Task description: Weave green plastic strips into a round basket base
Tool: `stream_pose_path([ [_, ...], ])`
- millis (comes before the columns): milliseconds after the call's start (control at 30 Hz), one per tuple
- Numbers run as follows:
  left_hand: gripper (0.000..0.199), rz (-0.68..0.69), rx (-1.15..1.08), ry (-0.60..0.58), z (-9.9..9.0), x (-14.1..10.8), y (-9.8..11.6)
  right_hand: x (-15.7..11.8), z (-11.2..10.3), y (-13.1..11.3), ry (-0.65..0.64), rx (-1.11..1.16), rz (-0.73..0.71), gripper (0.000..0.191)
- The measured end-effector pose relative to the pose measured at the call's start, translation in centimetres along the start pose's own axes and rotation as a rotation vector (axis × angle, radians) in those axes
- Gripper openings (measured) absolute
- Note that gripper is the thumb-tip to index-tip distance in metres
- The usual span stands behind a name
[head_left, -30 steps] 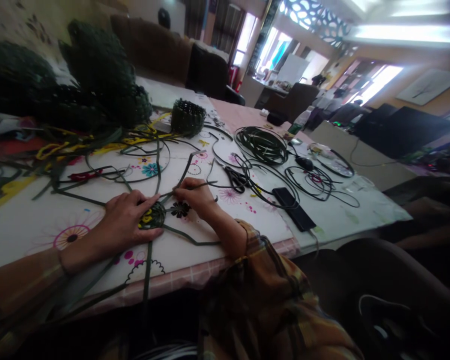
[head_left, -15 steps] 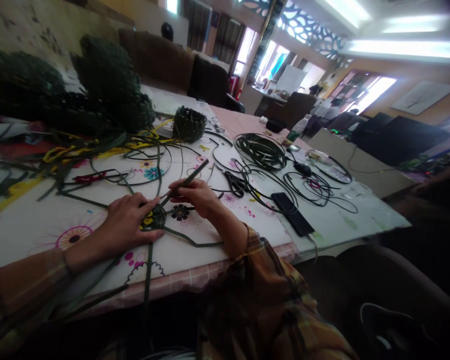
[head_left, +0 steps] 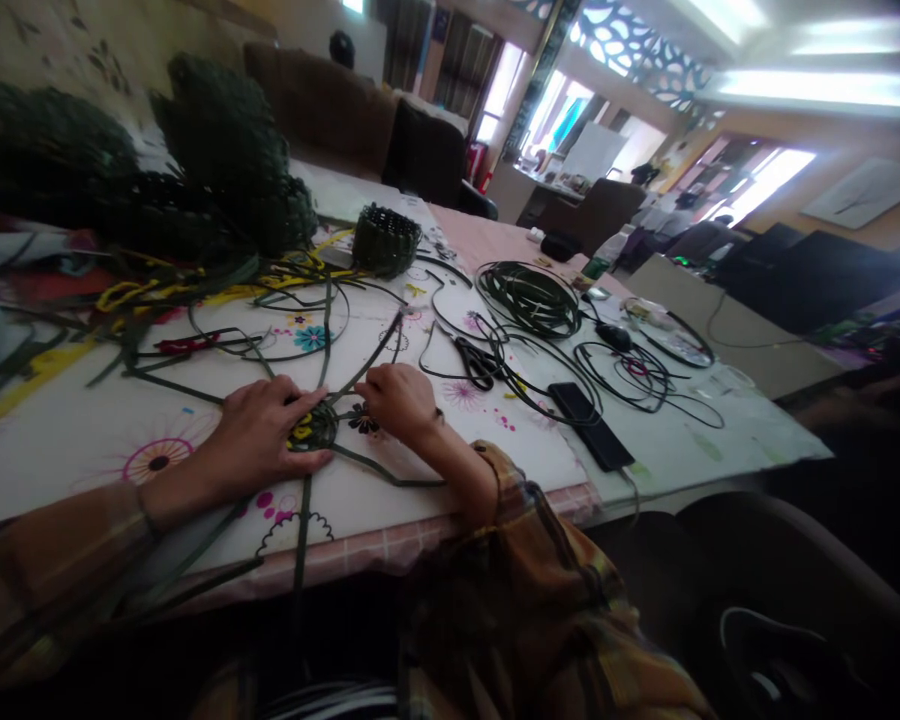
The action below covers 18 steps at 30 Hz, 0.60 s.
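Observation:
On the flowered tablecloth lies a small round woven base (head_left: 319, 428) of dark green strips with yellow pieces at its middle. Long flat strips spread out from it in several directions. My left hand (head_left: 259, 435) presses on its left side, thumb and fingers curved around the edge. Just right of the base, my right hand (head_left: 399, 400) is closed, fingers pinched by a green strip (head_left: 355, 415) that runs from the weave. Its fingertips are partly hidden. Another strip (head_left: 381, 345) slants up and away, free of the hand.
Scissors (head_left: 476, 362) lie beyond my right hand, near a coil of green strip (head_left: 529, 300) and a black phone (head_left: 589, 427). A small woven basket (head_left: 386, 240) stands farther back. Large dark woven pieces (head_left: 217, 150) and yellow strips (head_left: 37, 375) fill the left side.
My right hand has let go of the upward-slanting strip and moved slightly down, with its fingers now curled in beside the base. My left hand keeps its place on the base.

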State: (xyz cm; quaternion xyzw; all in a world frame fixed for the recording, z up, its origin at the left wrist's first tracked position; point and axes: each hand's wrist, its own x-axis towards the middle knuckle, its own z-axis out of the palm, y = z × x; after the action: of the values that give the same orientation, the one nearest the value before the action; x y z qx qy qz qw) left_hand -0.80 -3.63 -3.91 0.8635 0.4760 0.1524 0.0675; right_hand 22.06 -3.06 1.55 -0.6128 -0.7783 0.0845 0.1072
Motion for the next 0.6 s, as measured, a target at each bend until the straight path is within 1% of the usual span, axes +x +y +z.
stream_pose_path([
  [100,0.080,0.009,0.011,0.006,-0.1,-0.1,0.2,-2.0,0.7,-0.7,0.114,-0.125,-0.184,0.021],
  [167,0.080,0.018,0.016,-0.002,-0.1,-0.1,0.2,-2.8,1.1,-0.7,0.159,-0.182,-0.244,0.019],
  [267,0.081,0.028,0.013,-0.011,-0.2,-0.1,0.2,-3.3,1.5,-0.5,0.159,-0.237,-0.300,0.024],
  [333,0.079,0.025,0.009,-0.018,-0.2,-0.1,0.3,-3.5,1.7,-0.4,0.136,-0.259,-0.415,0.029],
  [400,0.074,0.020,0.004,-0.024,-0.4,-0.1,0.4,-3.8,1.7,-0.5,0.115,-0.272,-0.552,0.031],
  [433,0.072,0.017,0.004,-0.027,-0.5,-0.1,0.5,-3.9,1.8,-0.5,0.110,-0.279,-0.597,0.031],
  [500,0.071,0.014,0.006,-0.026,-0.6,-0.1,0.5,-4.2,1.7,-0.5,0.106,-0.298,-0.618,0.031],
  [600,0.072,0.026,0.003,-0.017,-0.5,-0.1,0.4,-4.7,1.7,-0.1,0.073,-0.324,-0.591,0.031],
])
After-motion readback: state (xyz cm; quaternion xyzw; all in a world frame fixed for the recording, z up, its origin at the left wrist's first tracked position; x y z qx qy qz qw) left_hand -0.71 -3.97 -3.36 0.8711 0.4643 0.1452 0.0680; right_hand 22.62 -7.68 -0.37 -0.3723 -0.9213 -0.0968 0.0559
